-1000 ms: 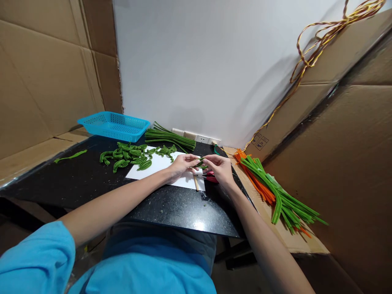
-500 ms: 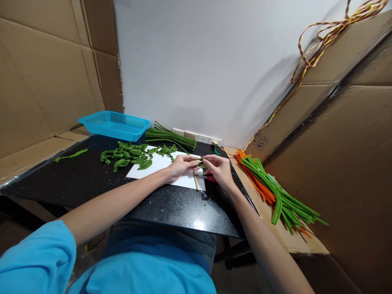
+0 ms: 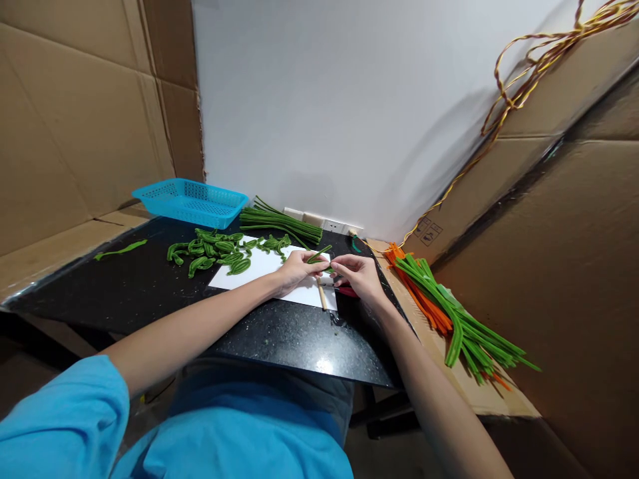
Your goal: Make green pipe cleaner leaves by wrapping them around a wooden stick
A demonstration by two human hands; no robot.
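Observation:
My left hand (image 3: 295,273) is closed in a pinch on a dark green pipe cleaner (image 3: 319,254), one end of which sticks up to the right above the fingers. Against it, my right hand (image 3: 363,277) pinches the same pipe cleaner with thumb and forefinger; the fingertips hide the part between them. Both hands hover over the right end of a white sheet (image 3: 262,263). Below them lies a thin wooden stick (image 3: 322,297). A red-handled tool (image 3: 348,291) is partly hidden under my right hand. Several bent green pipe cleaner shapes (image 3: 219,247) lie piled to the left.
A blue perforated basket (image 3: 192,203) stands at the back left of the black table (image 3: 164,293). Behind the sheet lies a bundle of dark green pipe cleaners (image 3: 279,221). Light green pipe cleaners (image 3: 469,326) and orange ones (image 3: 424,303) rest on cardboard at right, near a twisted cable (image 3: 492,136).
One end of the pipe cleaner now rises visibly above my left fingers. My right hand has shifted only slightly, still pinching. The whole view has moved a little.

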